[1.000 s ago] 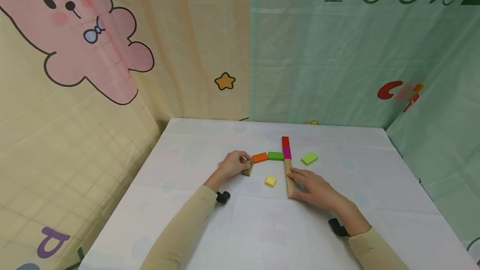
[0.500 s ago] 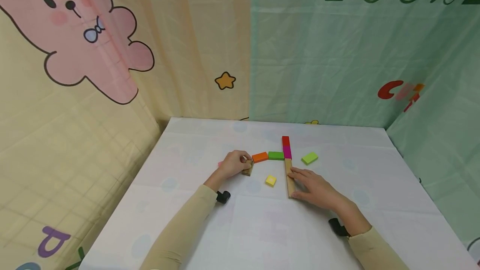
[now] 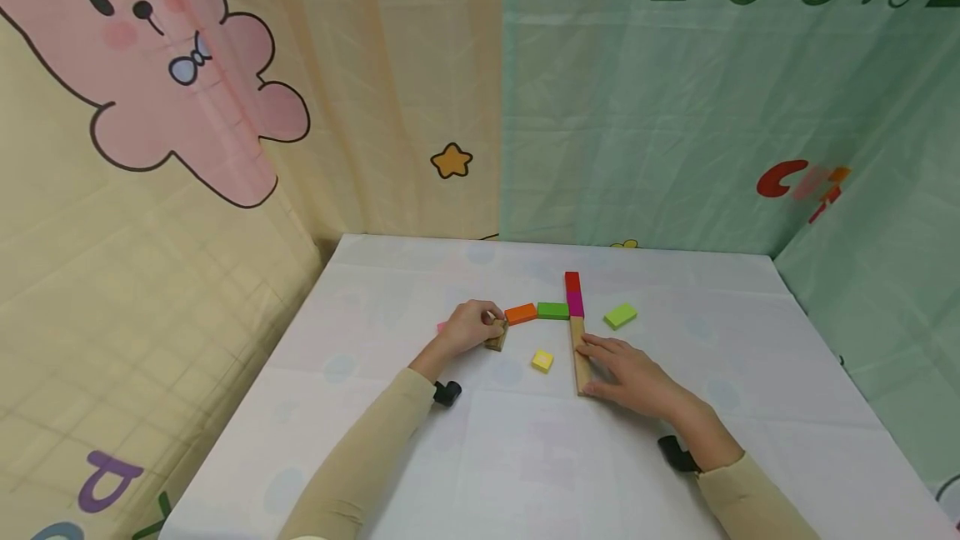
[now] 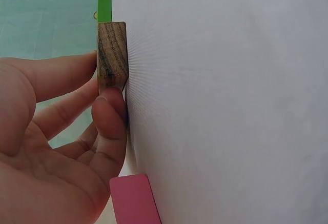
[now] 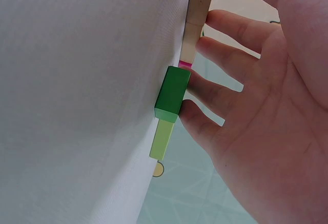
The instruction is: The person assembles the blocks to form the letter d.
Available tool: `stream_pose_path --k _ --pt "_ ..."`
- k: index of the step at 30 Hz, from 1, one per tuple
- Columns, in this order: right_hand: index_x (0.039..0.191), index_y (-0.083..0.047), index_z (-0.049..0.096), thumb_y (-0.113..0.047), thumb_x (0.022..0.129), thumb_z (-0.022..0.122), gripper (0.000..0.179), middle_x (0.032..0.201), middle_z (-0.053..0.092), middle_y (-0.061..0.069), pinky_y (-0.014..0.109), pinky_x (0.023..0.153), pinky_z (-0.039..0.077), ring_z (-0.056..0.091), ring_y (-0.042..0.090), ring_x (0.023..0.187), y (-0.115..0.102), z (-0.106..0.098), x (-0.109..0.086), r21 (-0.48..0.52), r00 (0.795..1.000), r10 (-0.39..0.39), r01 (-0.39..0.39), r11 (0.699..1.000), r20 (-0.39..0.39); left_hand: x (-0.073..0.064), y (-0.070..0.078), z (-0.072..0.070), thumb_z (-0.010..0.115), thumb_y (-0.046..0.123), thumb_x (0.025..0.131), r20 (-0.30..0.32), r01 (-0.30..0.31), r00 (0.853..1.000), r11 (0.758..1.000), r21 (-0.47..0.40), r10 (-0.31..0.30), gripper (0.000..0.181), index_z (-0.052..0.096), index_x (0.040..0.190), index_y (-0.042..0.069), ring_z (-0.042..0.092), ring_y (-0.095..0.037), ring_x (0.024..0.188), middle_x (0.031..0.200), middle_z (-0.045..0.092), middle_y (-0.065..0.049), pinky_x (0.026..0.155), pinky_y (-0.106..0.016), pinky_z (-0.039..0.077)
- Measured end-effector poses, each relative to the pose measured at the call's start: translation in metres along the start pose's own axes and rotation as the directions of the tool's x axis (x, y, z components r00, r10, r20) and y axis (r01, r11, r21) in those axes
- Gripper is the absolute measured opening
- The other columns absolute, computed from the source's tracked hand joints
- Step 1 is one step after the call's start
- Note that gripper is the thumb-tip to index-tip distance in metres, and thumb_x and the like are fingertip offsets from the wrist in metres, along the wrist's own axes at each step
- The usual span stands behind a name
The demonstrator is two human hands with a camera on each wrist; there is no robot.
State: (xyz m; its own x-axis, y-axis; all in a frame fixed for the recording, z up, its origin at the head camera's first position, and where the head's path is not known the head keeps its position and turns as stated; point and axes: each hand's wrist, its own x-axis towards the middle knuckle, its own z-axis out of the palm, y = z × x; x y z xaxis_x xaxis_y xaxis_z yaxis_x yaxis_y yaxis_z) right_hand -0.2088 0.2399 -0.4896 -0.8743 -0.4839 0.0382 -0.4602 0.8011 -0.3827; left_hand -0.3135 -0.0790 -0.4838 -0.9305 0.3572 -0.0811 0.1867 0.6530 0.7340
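Observation:
My left hand [image 3: 467, 326] pinches a brown wooden block [image 4: 111, 49] between thumb and fingers at the left end of a row. Beside this block lie an orange block [image 3: 521, 314] and a green block [image 3: 553, 311], leading to a column of red [image 3: 572, 281], magenta [image 3: 575, 303] and pale wooden blocks [image 3: 578, 361]. Fingers of my right hand [image 3: 626, 373] stretch out against the right side of the pale wood, with the thumb near its close end. In the right wrist view, a dark green block [image 5: 173, 92] sits at the fingertips; the hand hides it from the head view.
A yellow block [image 3: 542, 361] lies between the hands. To the right of the column is a light green block [image 3: 620, 317]. A pink block [image 4: 134, 199] stands just behind the left hand. White cloth covers the table [image 3: 510, 473], with printed curtains [image 3: 630, 107] around it.

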Motion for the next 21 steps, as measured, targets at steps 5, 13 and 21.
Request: stream_pose_path --k 5,13,21 --pt "0.149 -0.013 0.050 -0.048 0.090 0.073 0.072 0.159 0.038 0.009 0.063 0.107 0.035 0.035 0.037 0.142 -0.0004 -0.0011 0.0005 0.003 1.000 -0.001 0.001 1.000 -0.001 0.0002 0.0011 0.0000 0.073 0.017 0.092 -0.005 0.005 1.000 1.000 0.003 -0.005 0.018 0.074 0.109 0.012 0.054 -0.022 0.086 0.091 0.060 -0.005 0.068 -0.030 0.045" --pt "0.149 -0.012 0.051 -0.047 0.090 0.073 0.072 0.158 0.038 0.010 0.063 0.107 0.034 0.036 0.038 0.142 -0.0013 -0.0016 0.0002 0.007 1.000 0.000 0.000 1.000 0.002 0.0001 0.0016 0.0014 0.073 0.017 0.092 -0.007 0.015 1.000 1.000 -0.002 -0.015 0.017 0.073 0.109 0.012 0.055 -0.022 0.085 0.090 0.060 -0.006 0.065 -0.028 0.046" --pt "0.149 -0.012 0.051 -0.048 0.090 0.073 0.072 0.158 0.039 0.010 0.064 0.106 0.035 0.036 0.039 0.142 -0.0021 -0.0014 0.0002 0.003 1.000 0.009 -0.009 1.000 0.004 0.0012 0.0006 0.0013 0.072 0.016 0.092 0.002 0.001 1.000 1.000 0.011 -0.001 0.025 0.072 0.117 0.012 0.055 -0.020 0.081 0.088 0.061 -0.005 0.064 -0.028 0.045"
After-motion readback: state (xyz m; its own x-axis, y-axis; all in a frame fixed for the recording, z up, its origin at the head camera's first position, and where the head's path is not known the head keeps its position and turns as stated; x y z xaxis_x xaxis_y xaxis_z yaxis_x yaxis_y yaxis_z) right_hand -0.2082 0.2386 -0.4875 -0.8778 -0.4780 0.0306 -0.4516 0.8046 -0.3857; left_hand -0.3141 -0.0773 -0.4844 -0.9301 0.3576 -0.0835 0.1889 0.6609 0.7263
